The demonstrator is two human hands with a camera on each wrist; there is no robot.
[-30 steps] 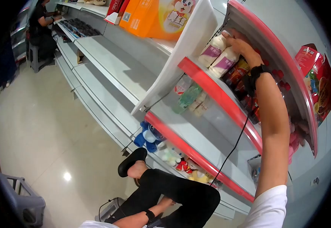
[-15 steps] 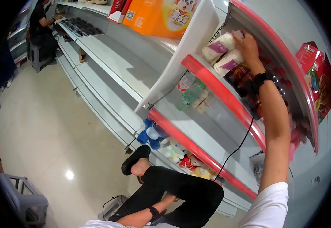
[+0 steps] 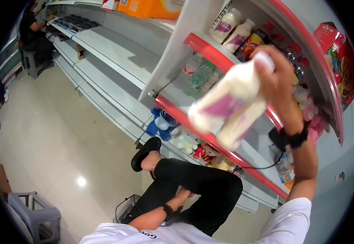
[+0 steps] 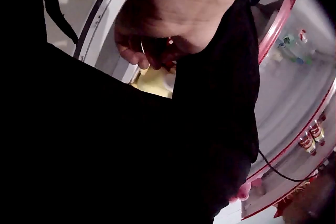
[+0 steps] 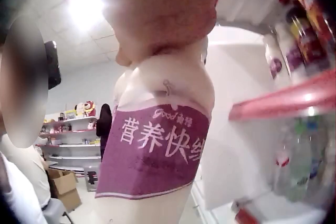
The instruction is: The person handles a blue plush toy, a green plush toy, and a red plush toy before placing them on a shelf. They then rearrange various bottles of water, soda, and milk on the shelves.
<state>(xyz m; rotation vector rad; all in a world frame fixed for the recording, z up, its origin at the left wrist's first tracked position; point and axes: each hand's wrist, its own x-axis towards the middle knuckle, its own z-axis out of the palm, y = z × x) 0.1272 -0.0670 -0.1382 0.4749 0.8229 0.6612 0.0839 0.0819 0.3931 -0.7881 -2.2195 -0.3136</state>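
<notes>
My right hand grips two white milk-drink bottles by their necks, out in front of the shelves. Both have purple labels; the nearer bottle partly covers the other bottle, and motion blurs them. In the right wrist view, fingers wrap the top of a bottle, its label facing the camera. Down at the lap, my left hand hangs by the crossed legs, fingers loosely curled with nothing seen in them. The left wrist view shows this hand beside dark trousers.
Two similar white bottles stand on the upper red-edged shelf, beside several dark drink bottles. A green bottle stands one shelf lower, above plush toys. A black cable hangs near my right wrist. A grey stool stands on the floor.
My right hand has taken two white bottles from the upper shelf and brought them down and toward me. Two more white bottles now show on that shelf. My left hand stays at the lap.
</notes>
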